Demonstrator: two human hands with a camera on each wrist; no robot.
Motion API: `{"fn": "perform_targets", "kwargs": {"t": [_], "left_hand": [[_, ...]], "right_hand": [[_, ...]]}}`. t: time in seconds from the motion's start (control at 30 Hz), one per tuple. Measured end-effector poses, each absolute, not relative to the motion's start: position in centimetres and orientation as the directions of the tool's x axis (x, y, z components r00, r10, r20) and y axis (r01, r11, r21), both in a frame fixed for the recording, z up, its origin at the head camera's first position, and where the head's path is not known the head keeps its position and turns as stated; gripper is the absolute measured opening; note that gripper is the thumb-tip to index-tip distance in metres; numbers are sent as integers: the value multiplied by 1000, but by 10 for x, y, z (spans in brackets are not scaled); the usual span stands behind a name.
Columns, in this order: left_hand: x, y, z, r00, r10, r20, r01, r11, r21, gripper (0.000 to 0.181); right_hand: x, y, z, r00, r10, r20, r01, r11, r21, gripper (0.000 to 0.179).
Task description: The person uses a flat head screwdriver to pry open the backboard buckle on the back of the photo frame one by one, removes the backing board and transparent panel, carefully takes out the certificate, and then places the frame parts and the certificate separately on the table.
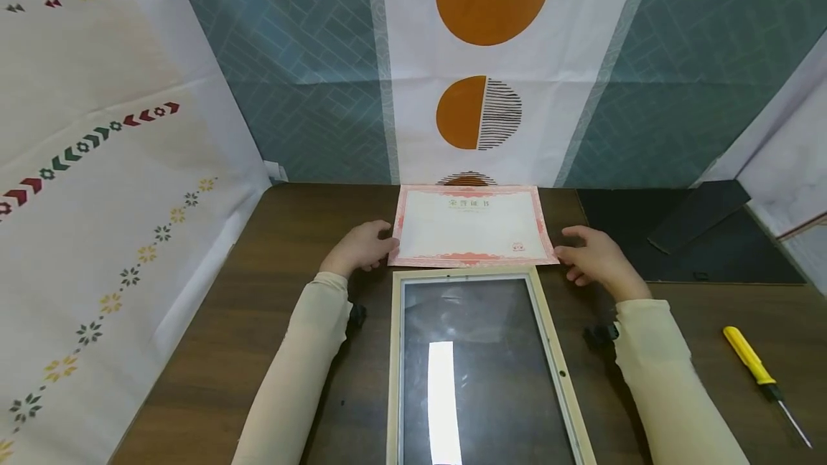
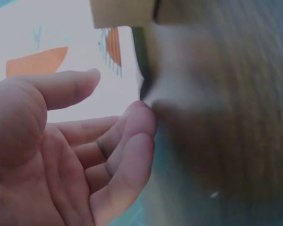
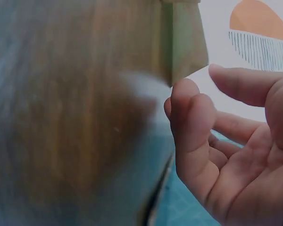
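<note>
A certificate sheet [image 1: 468, 228] with a pink border lies flat-looking on the table, its near edge along the far end of a cream picture frame [image 1: 397, 350]. The frame has a glossy clear pane with a bright reflection. At the sheet's left edge is my left hand [image 1: 364, 245], thumb close to the border. My right hand [image 1: 597, 258] is by the near right corner. In the left wrist view, the left hand [image 2: 85, 141] has thumb and bent fingers apart. Similarly, the right hand [image 3: 231, 136] shows a gap between thumb and fingers. Contact with the sheet is unclear.
A yellow-handled screwdriver [image 1: 749, 356] lies at the right of the brown table [image 1: 213, 350]. A black backing board [image 1: 620, 235] with a raised stand flap [image 1: 701, 215] is at the back right. Patterned cloths [image 1: 310, 77] hang behind and at the sides.
</note>
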State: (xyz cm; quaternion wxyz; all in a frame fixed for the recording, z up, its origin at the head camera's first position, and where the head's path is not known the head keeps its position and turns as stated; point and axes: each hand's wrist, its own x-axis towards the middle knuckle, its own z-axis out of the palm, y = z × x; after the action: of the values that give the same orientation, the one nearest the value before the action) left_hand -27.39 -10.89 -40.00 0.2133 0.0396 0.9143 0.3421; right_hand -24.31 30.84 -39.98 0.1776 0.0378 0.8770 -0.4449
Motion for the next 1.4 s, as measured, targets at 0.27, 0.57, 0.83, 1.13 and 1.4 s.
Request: {"fn": "perform_targets", "kwargs": {"t": [0.27,0.57,0.83,1.13,1.4], "left_hand": [[-242,-95,-380,-923,295,-246,102,806,583,53],[-188,-77,-383,-909,295,-295,109,851,514,53],[-169,-69,-386,-930,277,-241,69,777,626,74],[-171,-71,-379,-950,244,-198,-3,622,783,74],[-183,-81,-400,-939,265,-219,-142,282,949,58]], "right_hand": [[-218,302,-385,-941,-206,-270,59,684,-727,53],[-164,287,-398,-854,-370,-367,71,615,-785,50],[-147,272,-395,-869,-346,-355,67,628,-775,59],[-143,276,-382,-873,-332,-358,166,487,-858,69],[-151,282,-387,-886,-330,-325,190,380,-905,67]]}}
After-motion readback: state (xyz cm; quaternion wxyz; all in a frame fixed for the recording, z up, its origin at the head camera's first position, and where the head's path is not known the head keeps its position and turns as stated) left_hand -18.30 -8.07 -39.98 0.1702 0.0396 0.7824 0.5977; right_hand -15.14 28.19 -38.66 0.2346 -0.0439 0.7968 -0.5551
